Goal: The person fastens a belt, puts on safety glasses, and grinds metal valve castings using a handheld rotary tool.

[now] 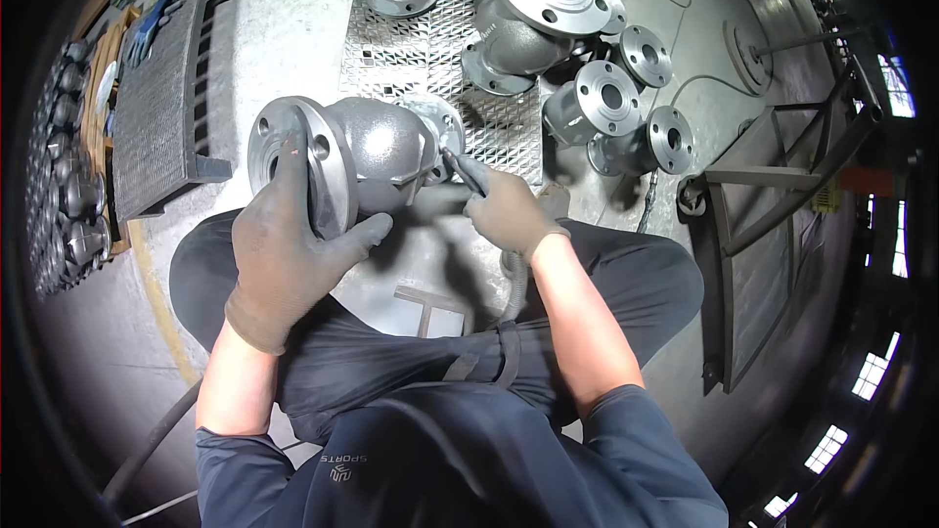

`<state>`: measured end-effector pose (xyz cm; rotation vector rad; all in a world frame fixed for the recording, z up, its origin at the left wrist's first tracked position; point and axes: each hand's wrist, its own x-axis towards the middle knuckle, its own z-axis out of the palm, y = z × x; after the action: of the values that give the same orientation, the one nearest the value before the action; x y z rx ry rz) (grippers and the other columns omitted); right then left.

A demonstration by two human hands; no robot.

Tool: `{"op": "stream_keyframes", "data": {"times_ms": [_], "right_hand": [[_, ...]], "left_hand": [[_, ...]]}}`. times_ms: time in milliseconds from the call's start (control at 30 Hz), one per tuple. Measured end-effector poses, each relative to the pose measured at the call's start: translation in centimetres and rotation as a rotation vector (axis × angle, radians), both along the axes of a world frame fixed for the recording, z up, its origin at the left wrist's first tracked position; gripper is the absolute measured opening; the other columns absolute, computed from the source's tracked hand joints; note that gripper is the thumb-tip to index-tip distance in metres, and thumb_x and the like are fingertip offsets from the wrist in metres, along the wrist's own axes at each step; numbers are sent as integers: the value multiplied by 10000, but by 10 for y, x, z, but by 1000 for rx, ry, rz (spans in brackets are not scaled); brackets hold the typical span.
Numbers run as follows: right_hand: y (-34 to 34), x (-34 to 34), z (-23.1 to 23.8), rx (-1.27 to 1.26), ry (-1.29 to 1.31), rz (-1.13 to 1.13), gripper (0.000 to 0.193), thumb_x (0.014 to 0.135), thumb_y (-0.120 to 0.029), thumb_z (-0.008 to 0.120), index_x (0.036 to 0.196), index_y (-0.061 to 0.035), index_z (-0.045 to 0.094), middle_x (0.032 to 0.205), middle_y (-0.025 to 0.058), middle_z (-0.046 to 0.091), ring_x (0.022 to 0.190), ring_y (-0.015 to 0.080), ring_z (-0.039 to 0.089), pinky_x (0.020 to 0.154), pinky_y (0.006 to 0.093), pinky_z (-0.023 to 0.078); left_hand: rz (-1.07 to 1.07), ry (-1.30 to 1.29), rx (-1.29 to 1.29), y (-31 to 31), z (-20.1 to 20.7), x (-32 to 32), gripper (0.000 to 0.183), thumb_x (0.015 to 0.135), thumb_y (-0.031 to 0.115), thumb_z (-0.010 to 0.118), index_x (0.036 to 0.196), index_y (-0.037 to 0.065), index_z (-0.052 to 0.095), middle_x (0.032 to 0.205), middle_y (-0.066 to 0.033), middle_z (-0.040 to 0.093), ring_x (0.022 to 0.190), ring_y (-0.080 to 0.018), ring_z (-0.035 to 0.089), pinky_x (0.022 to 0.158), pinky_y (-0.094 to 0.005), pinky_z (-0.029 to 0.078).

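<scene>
A grey cast valve body (377, 142) with a round flange at each end lies on its side in front of me. Gloved, my left hand (293, 244) holds its near-left flange (333, 171), the index finger stretched along the metal and the thumb out to the right. My right hand (509, 210), also gloved, grips a slim dark hand tool (469, 171). The tool's tip is at the right flange (440, 127), close to the casting's neck; whether it touches cannot be made out. A ribbed hose (514, 288) hangs below the right hand.
Several flanged castings (518, 34) stand beyond, some on a patterned metal plate (381, 64). Left is a low grey metal bench (166, 98) with blue gloves (147, 29), beside more castings (78, 186). A metal frame (763, 235) stands right. A T-shaped metal piece (425, 303) lies between my legs.
</scene>
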<state>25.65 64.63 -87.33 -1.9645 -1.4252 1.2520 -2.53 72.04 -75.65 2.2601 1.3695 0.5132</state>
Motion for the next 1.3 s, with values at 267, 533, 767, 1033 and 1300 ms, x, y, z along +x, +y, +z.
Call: {"op": "stream_keyframes", "data": {"times_ms": [267,533,767,1033,1300], "right_hand": [[22,34,19,138,-75,94,625,965,-42,572,1587,-2,616,1498,254,719,1386,324,716,1190,377,525],[43,55,46,-139,-95,321,699,916,-67,573,1608,-129,643,1150,204,813,903,259,770,882,401,628],[52,65,58,-374,-97,337,713,884,-72,563,1581,-160,687,1011,198,822,792,224,735,783,386,611],[47,67,39,-163,-198,565,692,900,-59,601,1588,-100,654,1310,218,808,1121,335,796,1023,413,604],[51,52,48,-133,-239,565,661,903,-27,589,1555,-87,674,1393,239,762,1292,403,732,1149,432,553]], "left_hand": [[6,37,31,1,-4,-3,1248,748,403,1005,1742,2,367,1176,-282,780,1040,-453,790,876,-470,623],[-12,4,28,1,-4,-3,1254,764,377,992,1762,18,322,1096,-246,784,974,-433,788,846,-467,614],[-44,-6,100,2,-5,-2,1236,776,431,980,1732,-42,353,946,-176,744,840,-358,757,744,-444,586],[-4,10,-16,2,-3,-2,1256,757,381,985,1758,8,326,1162,-264,786,1033,-445,789,890,-477,614],[-9,0,15,2,-4,-3,1259,761,395,986,1756,-2,325,1151,-271,783,1029,-445,788,888,-483,612]]}}
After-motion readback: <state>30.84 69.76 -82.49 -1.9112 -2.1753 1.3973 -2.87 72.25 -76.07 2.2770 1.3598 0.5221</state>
